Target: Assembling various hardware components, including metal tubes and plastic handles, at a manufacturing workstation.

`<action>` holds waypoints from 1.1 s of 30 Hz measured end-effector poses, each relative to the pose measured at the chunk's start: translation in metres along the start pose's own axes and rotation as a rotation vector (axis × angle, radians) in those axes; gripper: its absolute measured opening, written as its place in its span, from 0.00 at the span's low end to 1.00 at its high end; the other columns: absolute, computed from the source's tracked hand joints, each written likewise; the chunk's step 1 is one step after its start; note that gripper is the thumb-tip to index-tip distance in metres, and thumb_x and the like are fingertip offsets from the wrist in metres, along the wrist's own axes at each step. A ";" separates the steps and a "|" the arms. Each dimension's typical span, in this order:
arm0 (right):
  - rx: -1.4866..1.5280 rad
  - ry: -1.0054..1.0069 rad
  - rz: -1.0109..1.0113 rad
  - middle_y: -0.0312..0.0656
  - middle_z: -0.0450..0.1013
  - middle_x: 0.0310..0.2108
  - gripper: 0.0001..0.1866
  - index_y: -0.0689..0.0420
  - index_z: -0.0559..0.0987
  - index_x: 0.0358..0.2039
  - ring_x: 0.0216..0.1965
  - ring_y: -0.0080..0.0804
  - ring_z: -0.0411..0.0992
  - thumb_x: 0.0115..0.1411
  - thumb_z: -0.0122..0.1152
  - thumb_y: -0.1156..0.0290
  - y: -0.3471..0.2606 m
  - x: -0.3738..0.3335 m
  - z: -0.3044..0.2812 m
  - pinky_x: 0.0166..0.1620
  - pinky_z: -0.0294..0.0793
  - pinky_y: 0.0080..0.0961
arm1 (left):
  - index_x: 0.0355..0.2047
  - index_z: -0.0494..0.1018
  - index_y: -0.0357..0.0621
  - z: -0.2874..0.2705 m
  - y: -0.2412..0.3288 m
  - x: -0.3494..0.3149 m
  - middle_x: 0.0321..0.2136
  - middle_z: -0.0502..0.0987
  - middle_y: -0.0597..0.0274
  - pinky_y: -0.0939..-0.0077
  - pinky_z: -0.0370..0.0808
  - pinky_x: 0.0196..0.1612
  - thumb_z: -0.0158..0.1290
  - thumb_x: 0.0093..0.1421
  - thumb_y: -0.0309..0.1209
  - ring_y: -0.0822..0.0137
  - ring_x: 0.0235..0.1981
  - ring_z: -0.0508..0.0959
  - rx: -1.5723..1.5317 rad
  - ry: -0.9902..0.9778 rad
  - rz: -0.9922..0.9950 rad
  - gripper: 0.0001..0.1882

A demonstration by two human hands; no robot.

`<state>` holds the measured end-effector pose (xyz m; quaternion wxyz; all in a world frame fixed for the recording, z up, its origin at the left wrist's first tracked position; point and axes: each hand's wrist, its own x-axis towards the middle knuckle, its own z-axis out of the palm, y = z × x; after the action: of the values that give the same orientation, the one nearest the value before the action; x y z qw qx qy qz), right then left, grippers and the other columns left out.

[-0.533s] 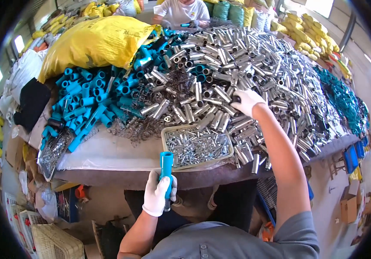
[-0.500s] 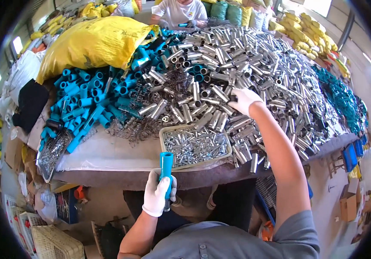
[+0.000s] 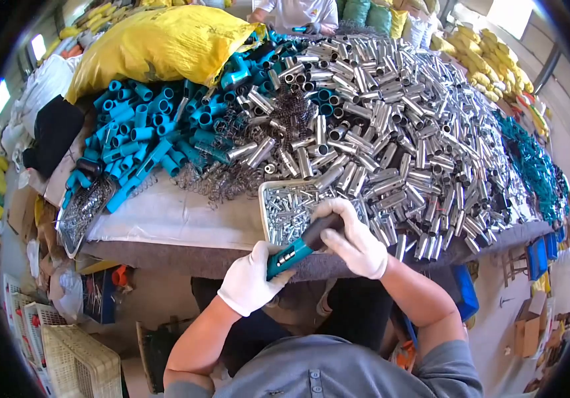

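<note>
In front of my chest, a teal plastic tube (image 3: 285,260) with a slot in its side slants up to the right. My left hand (image 3: 248,278), in a white glove, is closed around its lower part. Gloved likewise, my right hand (image 3: 356,247) wraps a dark rounded piece (image 3: 321,231) at the tube's upper end. Whether the two pieces are joined or only touching, I cannot tell. Just beyond the hands is a pale tray (image 3: 264,215) of small metal parts, partly covered by my right hand.
Shiny metal tubes (image 3: 424,152) are heaped across the table's right and middle. Teal tubes (image 3: 142,132) lie at left under a yellow sack (image 3: 165,50), with thin dark springs (image 3: 222,182) between the heaps. Across the table sits another person (image 3: 301,13). A wicker basket (image 3: 79,358) stands at lower left.
My right hand has come back from the metal tube pile to the teal tube and now grips the dark piece at its end. My left hand has tilted the tube from upright to slanting.
</note>
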<state>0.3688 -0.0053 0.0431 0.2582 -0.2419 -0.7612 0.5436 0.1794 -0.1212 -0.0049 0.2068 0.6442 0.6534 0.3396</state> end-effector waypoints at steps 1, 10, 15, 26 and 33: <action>-0.040 -0.009 -0.043 0.43 0.64 0.37 0.16 0.60 0.62 0.49 0.37 0.29 0.67 0.60 0.49 0.77 0.008 -0.003 0.002 0.42 0.69 0.26 | 0.41 0.63 0.42 0.000 0.000 0.002 0.25 0.76 0.46 0.55 0.74 0.28 0.61 0.51 0.39 0.45 0.25 0.77 0.000 0.005 0.009 0.24; -0.490 -0.048 -0.321 0.49 0.71 0.39 0.18 0.60 0.69 0.47 0.44 0.45 0.70 0.66 0.36 0.62 0.027 0.069 -0.017 0.48 0.68 0.37 | 0.52 0.64 0.44 -0.015 -0.006 0.023 0.32 0.77 0.44 0.59 0.74 0.36 0.61 0.50 0.47 0.46 0.33 0.78 0.010 0.038 0.027 0.34; -0.918 0.361 0.240 0.52 0.74 0.43 0.24 0.57 0.75 0.45 0.43 0.48 0.73 0.61 0.45 0.51 0.031 0.218 -0.081 0.48 0.69 0.35 | 0.43 0.68 0.37 -0.004 -0.034 0.030 0.22 0.75 0.53 0.70 0.72 0.25 0.58 0.55 0.41 0.62 0.20 0.76 -0.352 0.301 -0.314 0.23; -1.151 0.215 -0.026 0.54 0.74 0.37 0.18 0.52 0.69 0.47 0.40 0.53 0.73 0.62 0.47 0.56 -0.007 0.227 -0.073 0.43 0.72 0.44 | 0.42 0.65 0.39 -0.009 -0.044 0.039 0.16 0.66 0.69 0.83 0.63 0.12 0.58 0.56 0.38 0.80 0.12 0.66 -0.793 0.283 -0.487 0.20; -1.088 -0.231 -0.551 0.38 0.72 0.26 0.11 0.48 0.72 0.39 0.26 0.38 0.74 0.56 0.58 0.63 -0.043 0.118 -0.030 0.27 0.73 0.33 | 0.41 0.70 0.37 -0.021 -0.041 0.030 0.24 0.76 0.55 0.70 0.73 0.31 0.64 0.45 0.54 0.62 0.26 0.78 -0.282 0.247 -0.096 0.35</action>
<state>0.2965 0.0801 0.1075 0.1445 -0.0731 -0.9867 0.0138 0.1339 -0.0930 -0.0146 0.2290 0.5306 0.6497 0.4939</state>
